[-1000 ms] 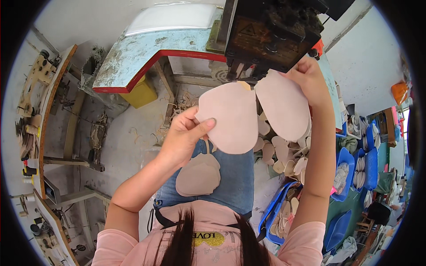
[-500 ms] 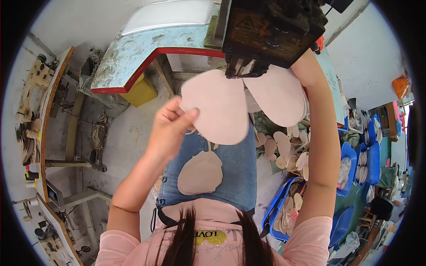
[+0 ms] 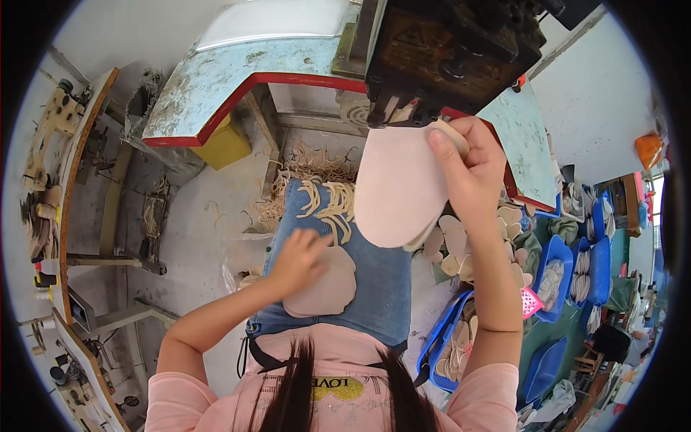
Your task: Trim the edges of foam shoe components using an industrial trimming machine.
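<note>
My right hand (image 3: pixel 471 169) grips a stack of pale pink insole-shaped pieces (image 3: pixel 397 189) and holds it up against the underside of the dark machine head (image 3: pixel 450 54). My left hand (image 3: pixel 302 258) rests low on my lap, fingers spread on a pile of beige insole pieces (image 3: pixel 327 288) that lies on my blue jeans (image 3: pixel 378 281). Thin curled beige trimmings (image 3: pixel 327 201) lie over my knee.
A worn blue machine table with a red edge (image 3: pixel 216 93) stands ahead. Blue trays (image 3: pixel 558 270) with more cut pieces sit to the right, and loose pieces (image 3: pixel 453 245) lie on the floor. A wooden workbench (image 3: pixel 50 180) runs along the left. A yellow bin (image 3: pixel 223 144) sits under the table.
My left hand let go of its pink piece and dropped to the pile on my lap. My right hand now holds the pieces stacked together at the machine head.
</note>
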`<state>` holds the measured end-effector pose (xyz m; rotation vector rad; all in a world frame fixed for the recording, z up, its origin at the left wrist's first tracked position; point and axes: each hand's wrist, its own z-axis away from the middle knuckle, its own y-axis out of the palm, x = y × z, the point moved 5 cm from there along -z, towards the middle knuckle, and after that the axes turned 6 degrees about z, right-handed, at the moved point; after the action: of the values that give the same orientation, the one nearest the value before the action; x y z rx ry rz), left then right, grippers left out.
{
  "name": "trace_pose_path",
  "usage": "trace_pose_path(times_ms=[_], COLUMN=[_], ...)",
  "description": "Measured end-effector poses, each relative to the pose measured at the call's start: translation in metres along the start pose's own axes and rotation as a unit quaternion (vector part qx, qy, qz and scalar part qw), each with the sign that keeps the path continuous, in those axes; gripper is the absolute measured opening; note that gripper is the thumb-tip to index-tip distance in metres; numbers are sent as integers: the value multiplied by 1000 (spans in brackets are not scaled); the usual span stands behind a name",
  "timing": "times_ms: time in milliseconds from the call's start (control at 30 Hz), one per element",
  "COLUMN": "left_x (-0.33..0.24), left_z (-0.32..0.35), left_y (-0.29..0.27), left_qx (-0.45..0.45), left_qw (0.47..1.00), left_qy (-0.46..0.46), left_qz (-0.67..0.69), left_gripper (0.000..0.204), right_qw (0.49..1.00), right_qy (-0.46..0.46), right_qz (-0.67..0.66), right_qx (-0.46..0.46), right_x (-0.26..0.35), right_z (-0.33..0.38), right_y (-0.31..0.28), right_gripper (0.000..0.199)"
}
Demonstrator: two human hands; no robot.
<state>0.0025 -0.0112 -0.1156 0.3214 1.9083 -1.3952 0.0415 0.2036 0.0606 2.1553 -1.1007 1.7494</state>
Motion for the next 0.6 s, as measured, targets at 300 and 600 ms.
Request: trace_pose_path(times_ms=[300,600], left_x=[-70,-64], left_z=[-112,-107], left_y=[-112,-129], left_qx=[12,28], left_qw=[897,821], left_qy=[-91,-154], left_qz=[433,549], left_gripper=[24,21], right_qw=[998,920], right_qy=[-25,149], right_qz=[11,-47], right_qx=[-53,358], right_x=[-22,-64], right_z=[24,41], right_y=[22,24], right_gripper=[18,23])
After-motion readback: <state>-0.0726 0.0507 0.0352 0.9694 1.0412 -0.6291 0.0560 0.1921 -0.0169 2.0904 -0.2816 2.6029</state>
